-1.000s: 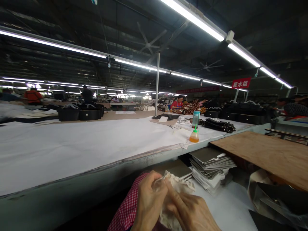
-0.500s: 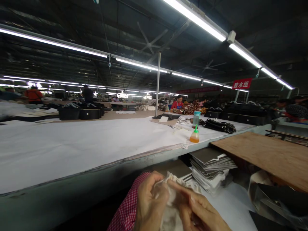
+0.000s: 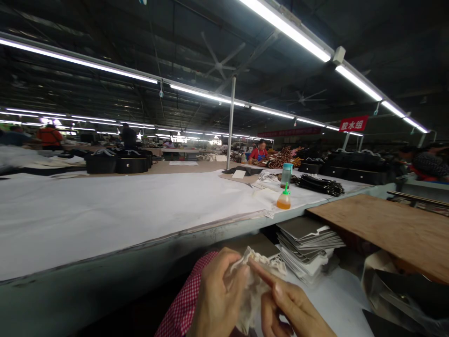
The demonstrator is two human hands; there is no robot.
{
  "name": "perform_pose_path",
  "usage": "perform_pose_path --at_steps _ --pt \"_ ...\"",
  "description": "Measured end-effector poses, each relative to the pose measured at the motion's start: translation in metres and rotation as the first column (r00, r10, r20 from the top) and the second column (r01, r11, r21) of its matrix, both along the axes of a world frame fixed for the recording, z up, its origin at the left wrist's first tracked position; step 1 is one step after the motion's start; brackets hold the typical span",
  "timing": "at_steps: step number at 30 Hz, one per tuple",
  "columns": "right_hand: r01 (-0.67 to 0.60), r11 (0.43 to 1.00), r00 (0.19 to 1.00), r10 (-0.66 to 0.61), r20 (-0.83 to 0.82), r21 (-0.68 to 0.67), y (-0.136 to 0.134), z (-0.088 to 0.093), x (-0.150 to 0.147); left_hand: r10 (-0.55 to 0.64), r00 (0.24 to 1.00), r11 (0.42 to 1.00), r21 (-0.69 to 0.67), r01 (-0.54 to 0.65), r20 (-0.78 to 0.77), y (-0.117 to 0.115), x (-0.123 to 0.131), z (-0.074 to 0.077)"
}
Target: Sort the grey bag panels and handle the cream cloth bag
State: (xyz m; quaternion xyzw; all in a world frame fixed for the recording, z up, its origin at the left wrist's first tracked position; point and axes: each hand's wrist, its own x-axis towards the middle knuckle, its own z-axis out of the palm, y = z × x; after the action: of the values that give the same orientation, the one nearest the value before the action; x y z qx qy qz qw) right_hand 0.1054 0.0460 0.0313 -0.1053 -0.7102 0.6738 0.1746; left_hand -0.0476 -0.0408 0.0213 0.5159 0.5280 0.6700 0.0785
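Observation:
A crumpled off-white cloth (image 3: 250,299) with a frayed, gathered edge is bunched up low in the head view, in front of the table edge. My left hand (image 3: 219,290) is closed on its left side, thumb and fingers pinching the fabric. From the right, my right hand (image 3: 291,304) meets the cloth. Its index finger stretches to the upper edge while the other fingers curl below, and part of the grip is hidden. A red checked sleeve (image 3: 187,299) shows beside my left hand.
A white-covered table (image 3: 122,210) spans the front, bearing a squeeze bottle (image 3: 284,200) of orange liquid and a teal-capped bottle (image 3: 286,175). Stacked grey boards (image 3: 308,245) lie beyond my right hand, near a brown wooden board (image 3: 382,224). A person in red (image 3: 258,152) sits farther back.
My right index finger has straightened along the cloth's upper edge, and the right hand has shifted slightly down. The left hand stays on the cloth, its thumb slightly moved.

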Motion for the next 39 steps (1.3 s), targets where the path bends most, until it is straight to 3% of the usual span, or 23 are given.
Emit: perform_pose_path --at_steps 3,5,9,16,19,22,24,28,33,39 --pt "0.012 0.990 1.000 -0.015 0.019 0.144 0.004 -0.007 0.003 0.177 0.919 0.984 0.038 -0.174 -0.352 0.004 -0.003 -0.006" --pt "0.023 0.974 0.997 -0.038 0.064 0.226 0.010 -0.015 0.006 0.230 0.845 0.972 0.066 -0.226 -0.483 0.006 -0.004 -0.008" --pt "0.002 0.937 0.987 -0.058 0.150 0.349 0.020 -0.021 0.011 0.286 0.776 0.957 0.128 -0.260 -0.562 0.010 -0.005 -0.010" --pt "-0.006 0.907 0.992 -0.047 0.114 0.420 0.013 0.000 0.011 0.346 0.717 0.938 0.198 -0.285 -0.605 0.020 -0.001 -0.020" --pt "-0.039 0.961 0.997 0.020 0.075 0.273 0.015 0.001 0.010 0.351 0.747 0.936 0.218 -0.276 -0.564 0.020 0.000 -0.019" --pt "-0.121 0.993 0.993 0.121 -0.017 0.008 0.017 -0.003 0.006 0.354 0.784 0.934 0.235 -0.269 -0.509 0.016 -0.002 -0.013" --pt "-0.166 0.966 0.984 0.149 -0.094 -0.199 0.018 -0.006 0.002 0.353 0.803 0.933 0.246 -0.263 -0.481 0.014 -0.003 -0.010" --pt "-0.286 0.816 0.953 0.188 -0.237 -0.503 0.017 -0.011 -0.005 0.362 0.822 0.928 0.256 -0.272 -0.439 0.011 -0.006 -0.008" --pt "-0.380 0.721 0.915 0.199 -0.352 -0.579 0.017 -0.011 -0.012 0.373 0.825 0.922 0.265 -0.281 -0.424 0.012 -0.008 -0.010" --pt "-0.316 0.725 0.934 0.126 -0.334 -0.612 0.014 -0.006 -0.012 0.390 0.816 0.914 0.283 -0.289 -0.426 0.012 -0.009 -0.012"
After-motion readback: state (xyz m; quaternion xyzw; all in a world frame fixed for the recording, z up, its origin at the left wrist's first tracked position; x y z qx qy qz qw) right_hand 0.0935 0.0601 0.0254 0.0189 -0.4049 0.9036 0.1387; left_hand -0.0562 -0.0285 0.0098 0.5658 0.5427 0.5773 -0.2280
